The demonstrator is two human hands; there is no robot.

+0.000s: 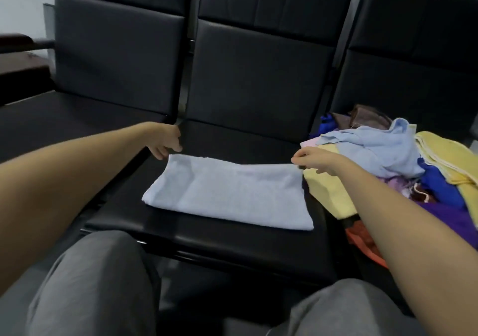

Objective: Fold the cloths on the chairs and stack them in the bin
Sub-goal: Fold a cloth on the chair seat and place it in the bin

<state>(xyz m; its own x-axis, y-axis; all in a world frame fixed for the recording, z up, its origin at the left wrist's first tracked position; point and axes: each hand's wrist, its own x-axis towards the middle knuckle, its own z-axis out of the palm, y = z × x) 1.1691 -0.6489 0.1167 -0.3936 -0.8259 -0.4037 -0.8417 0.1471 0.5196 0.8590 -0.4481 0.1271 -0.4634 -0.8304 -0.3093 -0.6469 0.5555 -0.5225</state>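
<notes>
A light blue towel (227, 193) lies folded flat on the seat of the middle black chair (232, 242). My left hand (165, 141) hovers at the towel's far left corner, fingers loosely spread and just touching its edge. My right hand (315, 161) is at the far right corner, thumb and fingers close together just above the cloth, with a dark gap under them. A heap of unfolded cloths (388, 154) in pale blue, yellow, royal blue, purple and brown covers the right chair. No bin is clearly in view.
An orange-red item (362, 240) shows under the heap at the right chair's front edge. The left chair seat (51, 118) is bare. A dark wooden armrest (15, 40) stands far left. My grey-trousered knees (98, 284) are close to the middle seat.
</notes>
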